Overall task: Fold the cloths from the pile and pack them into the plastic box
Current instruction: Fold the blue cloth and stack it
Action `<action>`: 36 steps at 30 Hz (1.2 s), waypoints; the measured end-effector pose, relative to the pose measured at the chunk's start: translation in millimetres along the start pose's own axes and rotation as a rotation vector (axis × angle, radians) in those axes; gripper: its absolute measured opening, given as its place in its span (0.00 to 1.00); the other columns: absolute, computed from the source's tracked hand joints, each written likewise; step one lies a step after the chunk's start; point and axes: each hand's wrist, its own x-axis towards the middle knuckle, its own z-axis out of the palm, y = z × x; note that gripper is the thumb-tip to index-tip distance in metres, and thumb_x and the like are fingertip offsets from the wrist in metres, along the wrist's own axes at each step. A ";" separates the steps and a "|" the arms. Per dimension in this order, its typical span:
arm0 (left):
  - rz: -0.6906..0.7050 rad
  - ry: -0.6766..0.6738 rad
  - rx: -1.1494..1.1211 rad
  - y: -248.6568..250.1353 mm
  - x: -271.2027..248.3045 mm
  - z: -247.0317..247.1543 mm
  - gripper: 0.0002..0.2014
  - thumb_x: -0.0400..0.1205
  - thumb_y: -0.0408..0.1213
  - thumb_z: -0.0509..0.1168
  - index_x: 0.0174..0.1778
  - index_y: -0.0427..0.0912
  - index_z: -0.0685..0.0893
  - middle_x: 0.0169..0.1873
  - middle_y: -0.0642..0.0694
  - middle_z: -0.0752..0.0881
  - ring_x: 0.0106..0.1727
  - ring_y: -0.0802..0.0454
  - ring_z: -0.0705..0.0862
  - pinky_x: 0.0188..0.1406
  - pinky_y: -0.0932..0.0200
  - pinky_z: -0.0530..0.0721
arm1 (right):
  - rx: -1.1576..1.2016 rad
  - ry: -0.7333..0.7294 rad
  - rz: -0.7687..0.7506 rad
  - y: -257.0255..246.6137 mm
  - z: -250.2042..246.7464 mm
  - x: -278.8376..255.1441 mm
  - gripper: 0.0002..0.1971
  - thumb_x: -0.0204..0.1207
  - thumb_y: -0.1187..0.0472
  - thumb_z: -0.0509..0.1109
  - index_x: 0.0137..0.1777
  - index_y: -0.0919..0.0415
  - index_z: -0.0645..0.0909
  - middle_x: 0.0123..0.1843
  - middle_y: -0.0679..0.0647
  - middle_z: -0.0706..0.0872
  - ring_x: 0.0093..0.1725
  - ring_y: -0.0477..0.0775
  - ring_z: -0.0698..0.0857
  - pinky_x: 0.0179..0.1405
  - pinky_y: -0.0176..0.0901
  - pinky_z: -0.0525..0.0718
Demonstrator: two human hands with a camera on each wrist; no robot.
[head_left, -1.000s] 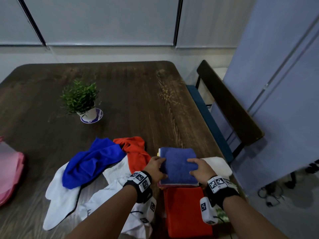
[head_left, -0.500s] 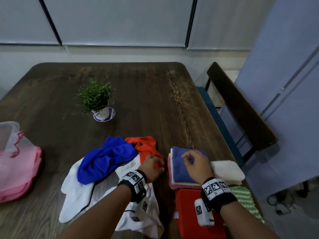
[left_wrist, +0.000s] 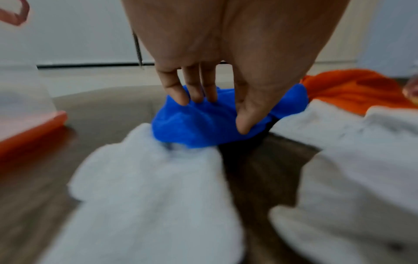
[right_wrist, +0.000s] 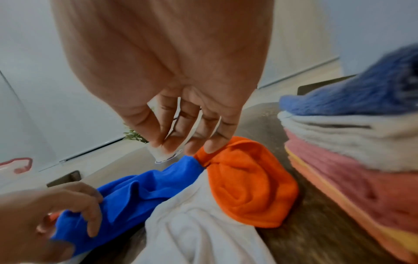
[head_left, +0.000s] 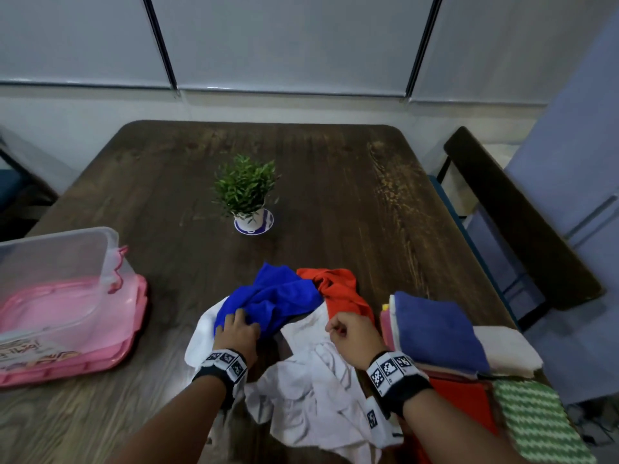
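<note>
A loose pile lies on the table's near side: a bright blue cloth (head_left: 274, 299), an orange cloth (head_left: 338, 286) and crumpled white cloths (head_left: 308, 390). My left hand (head_left: 236, 329) grips the blue cloth (left_wrist: 203, 128) at its near edge, fingers on top and thumb pressed in beside them. My right hand (head_left: 348, 333) hovers over the white and orange cloths (right_wrist: 248, 187), fingers loosely curled and holding nothing. A stack of folded cloths (head_left: 435, 329) with a dark blue one on top stands to its right. The clear plastic box (head_left: 50, 259) sits at the left on a pink lid (head_left: 130, 316).
A small potted plant (head_left: 248, 195) stands mid-table behind the pile. A folded red cloth (head_left: 462, 406) and a green patterned cloth (head_left: 536, 423) lie at the near right corner. A dark chair (head_left: 522, 222) lines the table's right edge.
My right hand has left the folded dark blue cloth on the stack and moved left. My left hand has reached to the bright blue cloth and taken hold of it. The view has swung left.
</note>
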 end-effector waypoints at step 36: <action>0.313 0.303 -0.657 -68.6 -42.3 -24.0 0.23 0.74 0.60 0.57 0.53 0.46 0.81 0.49 0.50 0.81 0.51 0.47 0.81 0.52 0.45 0.82 | 0.020 0.204 -0.310 -124.4 80.7 6.8 0.07 0.77 0.56 0.66 0.44 0.55 0.85 0.38 0.47 0.86 0.42 0.46 0.80 0.46 0.39 0.76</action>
